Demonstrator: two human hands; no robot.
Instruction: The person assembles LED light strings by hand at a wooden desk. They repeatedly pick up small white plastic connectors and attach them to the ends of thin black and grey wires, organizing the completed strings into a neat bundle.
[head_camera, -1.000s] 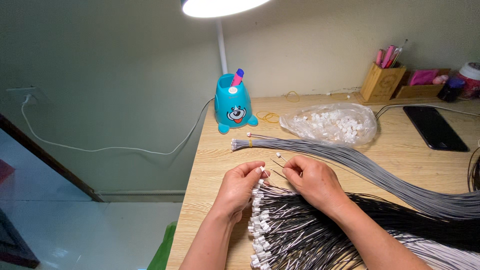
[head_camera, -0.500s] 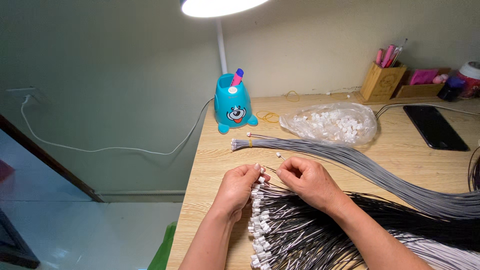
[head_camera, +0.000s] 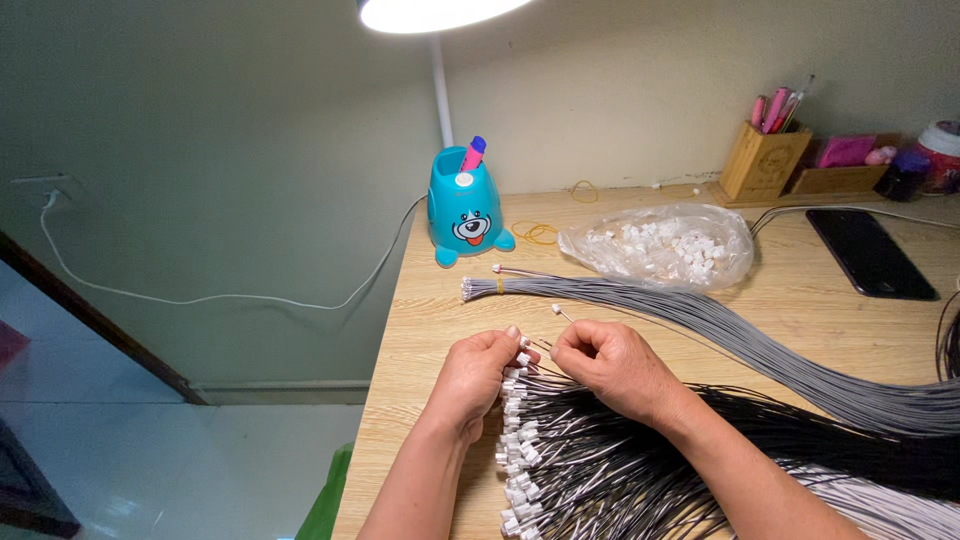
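My left hand (head_camera: 474, 376) and my right hand (head_camera: 610, 362) meet over the near end of a bundle of black wires (head_camera: 640, 460) tipped with small white connectors. The left fingers pinch a white connector (head_camera: 523, 358) at the top of the row. The right hand is curled around a thin wire whose small tip (head_camera: 556, 309) sticks up past its knuckles. A bundle of grey wires (head_camera: 700, 330) lies just beyond both hands, running to the right edge.
A clear bag of white connectors (head_camera: 660, 247) sits behind the grey wires. A teal bear-shaped holder (head_camera: 466, 212), yellow rubber bands (head_camera: 538, 233), a lamp pole (head_camera: 441, 90), a black phone (head_camera: 866, 252) and a wooden pen holder (head_camera: 763, 160) stand further back. The desk's left edge (head_camera: 385, 350) drops to the floor.
Both hands have stayed at the same spot over the black wire ends; only the fingers have shifted slightly, with the right hand's wire tip now raised a little.
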